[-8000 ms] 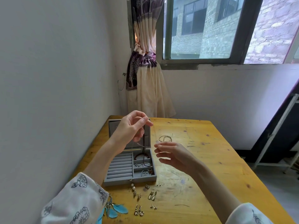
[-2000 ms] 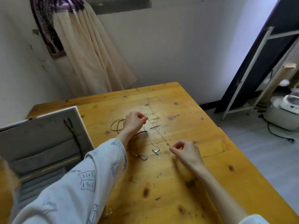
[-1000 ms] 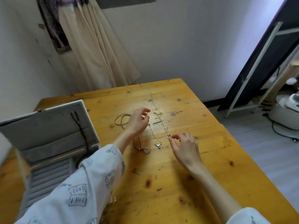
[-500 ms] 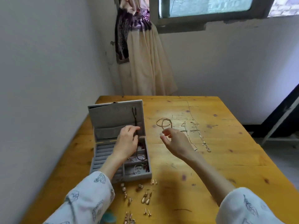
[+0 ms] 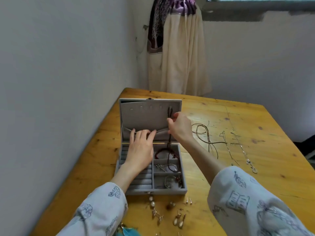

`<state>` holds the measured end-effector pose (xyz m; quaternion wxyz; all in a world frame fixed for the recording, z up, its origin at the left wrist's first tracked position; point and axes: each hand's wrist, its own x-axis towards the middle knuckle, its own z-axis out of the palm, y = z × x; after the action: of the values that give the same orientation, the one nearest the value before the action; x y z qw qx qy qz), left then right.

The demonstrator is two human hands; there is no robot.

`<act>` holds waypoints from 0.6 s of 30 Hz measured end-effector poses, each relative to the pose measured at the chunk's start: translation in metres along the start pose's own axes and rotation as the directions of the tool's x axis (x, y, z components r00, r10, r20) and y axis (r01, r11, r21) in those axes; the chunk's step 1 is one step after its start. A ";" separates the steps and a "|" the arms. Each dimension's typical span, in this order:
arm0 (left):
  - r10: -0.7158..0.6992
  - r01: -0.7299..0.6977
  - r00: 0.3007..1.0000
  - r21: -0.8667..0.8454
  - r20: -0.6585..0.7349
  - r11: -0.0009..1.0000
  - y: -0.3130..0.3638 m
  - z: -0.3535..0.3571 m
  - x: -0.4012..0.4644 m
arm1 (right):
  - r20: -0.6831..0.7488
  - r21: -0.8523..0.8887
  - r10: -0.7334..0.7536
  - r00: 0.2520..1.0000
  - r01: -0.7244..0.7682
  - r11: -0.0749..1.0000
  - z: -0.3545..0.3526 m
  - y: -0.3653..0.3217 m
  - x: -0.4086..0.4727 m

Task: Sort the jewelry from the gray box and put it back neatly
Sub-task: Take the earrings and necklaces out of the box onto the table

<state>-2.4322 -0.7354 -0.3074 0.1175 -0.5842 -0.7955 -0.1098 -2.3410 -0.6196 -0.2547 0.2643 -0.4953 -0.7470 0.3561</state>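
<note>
Left hand [image 5: 140, 147], fingers straight, pressing the lid pocket of the open gray box [image 5: 150, 190] on the table [image 5: 238, 116]; right hand [image 5: 180, 126] pinching a dark cord necklace [image 5: 169, 145] hanging from the lid into the box's right compartments; chains [image 5: 228, 147] right of box, earrings [image 5: 179, 220] before it.

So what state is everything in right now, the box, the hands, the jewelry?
Gray box: open, lid upright.
Left hand: fingers straight, fingertips on the lid's pocket.
Right hand: pinches the dark cord.
Dark cord: hangs from the lid down into the box.
Red bracelet: lies in the back compartment.
Necklaces: laid out on the table, right of the box.
Earrings: loose on the table before the box.
</note>
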 end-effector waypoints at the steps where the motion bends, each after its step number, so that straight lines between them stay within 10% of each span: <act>1: -0.007 0.007 1.000 -0.008 0.000 1.000 0.000 0.001 -0.001 | 0.006 0.052 0.061 0.998 -0.061 0.997 0.004 -0.003 0.001; 10: 0.042 -0.038 0.990 -0.032 0.136 0.999 -0.009 -0.006 0.003 | -0.091 0.326 0.197 0.976 -0.158 0.932 -0.009 -0.028 0.005; 18: 0.011 0.069 0.966 -0.300 0.257 0.952 -0.014 -0.017 0.011 | 0.097 0.516 -0.002 0.995 -0.048 0.855 -0.052 -0.056 -0.004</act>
<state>-2.4481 -0.7349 -0.2885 -0.0797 -0.5927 -0.7859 -0.1572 -2.3315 -0.6236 -0.1787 0.3477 -0.3976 -0.6296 0.5698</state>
